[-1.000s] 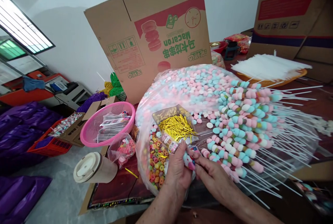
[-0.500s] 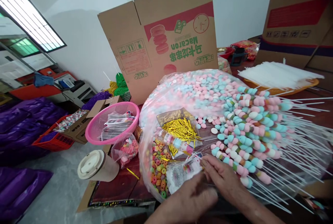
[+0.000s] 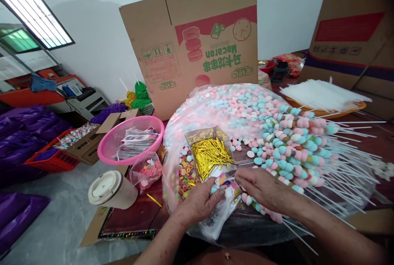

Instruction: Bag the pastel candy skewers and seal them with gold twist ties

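Between my two hands is a candy skewer in a printed clear wrapper (image 3: 227, 181), partly covered by the fingers. My left hand (image 3: 198, 202) is closed on its left end, thumb in front. My right hand (image 3: 261, 187) pinches the other end, fingertips pressed together. Just beyond them lie gold twist ties (image 3: 211, 156) in an open pouch. Under the hands are flat printed plastic bags (image 3: 220, 217). Colourful candy rings (image 3: 185, 174) lie left of the ties. To the right is a heap of marshmallow-like candy skewers (image 3: 289, 146) on white sticks.
A large clear bag of pastel candies (image 3: 221, 96) spreads behind, before an upright carton (image 3: 191, 51). At left stand a pink basket (image 3: 103, 146) of printed wrappers, a small candy bag (image 3: 149, 174) and a lidded cup (image 3: 123, 193). White sticks (image 3: 323, 94) are piled back right.
My left hand has moved up and away from me and closed on the wrapped skewer. The skewer, which stretched over the ties and candy rings, is now lower, between both hands.
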`<state>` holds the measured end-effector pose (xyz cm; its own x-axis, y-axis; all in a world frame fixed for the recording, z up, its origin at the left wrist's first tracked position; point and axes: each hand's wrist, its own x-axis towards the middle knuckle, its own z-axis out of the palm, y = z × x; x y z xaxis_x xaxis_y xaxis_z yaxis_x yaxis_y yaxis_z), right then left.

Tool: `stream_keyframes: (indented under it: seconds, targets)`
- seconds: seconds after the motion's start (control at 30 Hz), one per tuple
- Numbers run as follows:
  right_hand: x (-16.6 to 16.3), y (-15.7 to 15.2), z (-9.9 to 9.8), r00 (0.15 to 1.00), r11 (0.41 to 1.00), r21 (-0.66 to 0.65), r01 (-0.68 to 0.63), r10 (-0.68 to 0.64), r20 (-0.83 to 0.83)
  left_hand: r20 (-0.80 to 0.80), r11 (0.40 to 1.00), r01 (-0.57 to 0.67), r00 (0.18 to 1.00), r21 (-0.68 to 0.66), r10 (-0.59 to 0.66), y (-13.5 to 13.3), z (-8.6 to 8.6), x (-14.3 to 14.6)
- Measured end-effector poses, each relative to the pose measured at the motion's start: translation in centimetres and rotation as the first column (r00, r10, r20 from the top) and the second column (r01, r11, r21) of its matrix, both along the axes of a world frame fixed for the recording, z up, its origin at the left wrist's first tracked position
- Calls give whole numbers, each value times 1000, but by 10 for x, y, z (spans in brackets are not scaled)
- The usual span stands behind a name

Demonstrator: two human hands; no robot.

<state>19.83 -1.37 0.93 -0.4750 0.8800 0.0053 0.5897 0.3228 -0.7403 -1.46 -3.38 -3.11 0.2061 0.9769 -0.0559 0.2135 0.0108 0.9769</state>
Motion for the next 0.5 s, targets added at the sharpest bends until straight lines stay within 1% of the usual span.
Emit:
stream_keyframes:
  seconds: [0.03, 0.1, 0.17, 0.2, 0.23, 0.27, 0.33, 0.37, 0.4, 0.43, 0.47, 0.5]
  targets:
    - [-1, 4, -1, 999, 1000, -13, 5, -6, -34, 60, 1000, -17, 998, -19, 18, -3, -1, 5]
    - [-5, 10, -5, 982, 993, -108, 45, -64, -180, 121, 997, -50, 991, -53, 56, -7, 0, 11]
    - [-12, 9, -12, 941, 964, -258, 69, -149, -305, 94, 997, -47, 994, -60, 53, -8, 3, 14]
    - [-17, 6, -17, 932, 948, -315, 50, -158, -327, 62, 998, -24, 998, -53, 27, -8, 5, 15]
    - [-23, 2, -22, 936, 942, -336, 21, -136, -324, 33, 999, 18, 999, -43, -17, -8, 8, 15]
    - [-29, -3, -26, 949, 948, -317, -9, -92, -302, 15, 996, 78, 997, -39, -78, -8, 10, 14]
    - [-39, -10, -32, 971, 975, -219, -41, -13, -239, 19, 974, 222, 975, -50, -221, -7, 13, 13]
    - [-42, -12, -32, 975, 982, -186, -25, -17, -220, 26, 959, 275, 961, -60, -274, -7, 14, 11]
    - [-44, -12, -29, 975, 983, -182, 25, -64, -213, 26, 949, 305, 952, -82, -304, -6, 14, 10]
    - [-43, -12, -25, 965, 976, -194, 104, -146, -216, 18, 943, 311, 950, -116, -311, -6, 13, 9]
    - [-40, -10, -20, 945, 962, -195, 193, -236, -226, 3, 947, 283, 958, -154, -286, -5, 11, 8]
    - [-36, -9, -14, 924, 953, -149, 265, -295, -243, -10, 950, 243, 968, -198, -250, -5, 8, 7]
